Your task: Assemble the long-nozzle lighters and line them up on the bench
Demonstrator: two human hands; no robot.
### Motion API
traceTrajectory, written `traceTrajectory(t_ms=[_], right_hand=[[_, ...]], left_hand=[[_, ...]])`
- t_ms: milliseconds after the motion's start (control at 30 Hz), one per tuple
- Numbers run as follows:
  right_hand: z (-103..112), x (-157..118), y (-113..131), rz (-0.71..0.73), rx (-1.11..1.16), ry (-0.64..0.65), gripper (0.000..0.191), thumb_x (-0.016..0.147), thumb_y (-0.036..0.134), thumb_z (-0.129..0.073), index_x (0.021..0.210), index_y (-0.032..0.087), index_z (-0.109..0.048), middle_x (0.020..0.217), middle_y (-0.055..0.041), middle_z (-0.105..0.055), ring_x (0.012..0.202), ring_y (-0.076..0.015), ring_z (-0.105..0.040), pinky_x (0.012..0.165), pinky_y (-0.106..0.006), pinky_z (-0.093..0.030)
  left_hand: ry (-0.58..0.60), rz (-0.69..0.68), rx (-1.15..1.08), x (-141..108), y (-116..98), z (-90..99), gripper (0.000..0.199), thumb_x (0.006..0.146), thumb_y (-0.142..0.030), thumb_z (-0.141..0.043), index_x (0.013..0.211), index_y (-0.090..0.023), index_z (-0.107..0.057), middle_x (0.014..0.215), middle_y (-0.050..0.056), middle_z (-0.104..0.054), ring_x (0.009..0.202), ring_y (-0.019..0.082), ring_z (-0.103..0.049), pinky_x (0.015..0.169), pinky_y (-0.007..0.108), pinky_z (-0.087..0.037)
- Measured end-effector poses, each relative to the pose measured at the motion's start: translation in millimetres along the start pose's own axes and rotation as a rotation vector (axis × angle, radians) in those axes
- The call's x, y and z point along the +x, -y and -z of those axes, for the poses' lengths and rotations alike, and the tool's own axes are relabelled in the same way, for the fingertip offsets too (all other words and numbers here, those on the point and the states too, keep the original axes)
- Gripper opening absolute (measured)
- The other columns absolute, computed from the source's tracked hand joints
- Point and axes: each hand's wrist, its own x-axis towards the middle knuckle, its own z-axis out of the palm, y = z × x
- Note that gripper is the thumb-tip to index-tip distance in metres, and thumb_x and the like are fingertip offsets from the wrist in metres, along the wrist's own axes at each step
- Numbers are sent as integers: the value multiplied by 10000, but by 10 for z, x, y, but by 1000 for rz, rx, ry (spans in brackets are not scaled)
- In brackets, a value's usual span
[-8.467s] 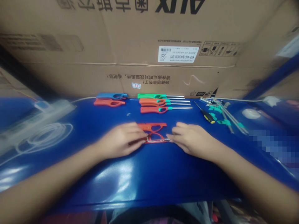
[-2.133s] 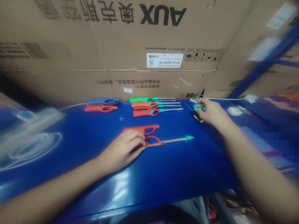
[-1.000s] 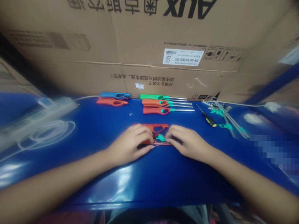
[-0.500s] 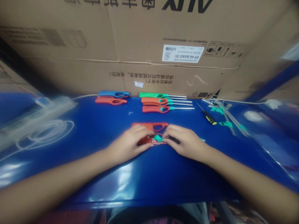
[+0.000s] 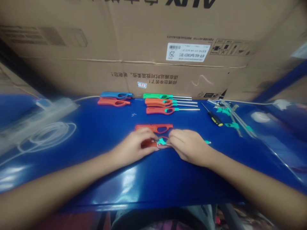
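Observation:
An opened red lighter casing with a teal trigger set in it lies on the blue table before me. My left hand is closed on its handle end, thumb along the near side. At the front end, beside the trigger, the fingers of my right hand are pinched together; what is between them is hidden. A teal part with a metal tip shows beyond that hand. Just behind the casing lies an orange-red casing half.
Several gas lighters with metal tubes lie farther back, with blue and red casings to their left. A screwdriver and loose tubes with teal parts lie right. Coiled cable is left; a cardboard box stands behind.
My right hand has turned slightly, and its fingers have drawn closer together at the casing's front end. The left hand stays on the handle end.

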Motion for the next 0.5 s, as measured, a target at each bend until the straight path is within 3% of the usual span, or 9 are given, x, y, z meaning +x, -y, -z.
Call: traceTrajectory(t_ms=[300,500], right_hand=[[8,3,-6,-158,125,133,205,1025,286,-508,957,179,-669,928,-48,-659,781,-163,-579,649,-278,-407],[13,12,21,-73,66,78,261,1045,268,-461,907,162,-655,886,-52,-671,731,-156,-571,631,-287,-393]], left_hand=[[-21,5,-37,-14,9,-5,198,882,-269,-741,1059,-187,-710,1028,65,-703,929,192,-682,826,319,-563],[-18,11,-42,-3,-7,-18,183,878,-254,-740,1043,-181,-710,1018,69,-706,941,199,-678,840,326,-559]])
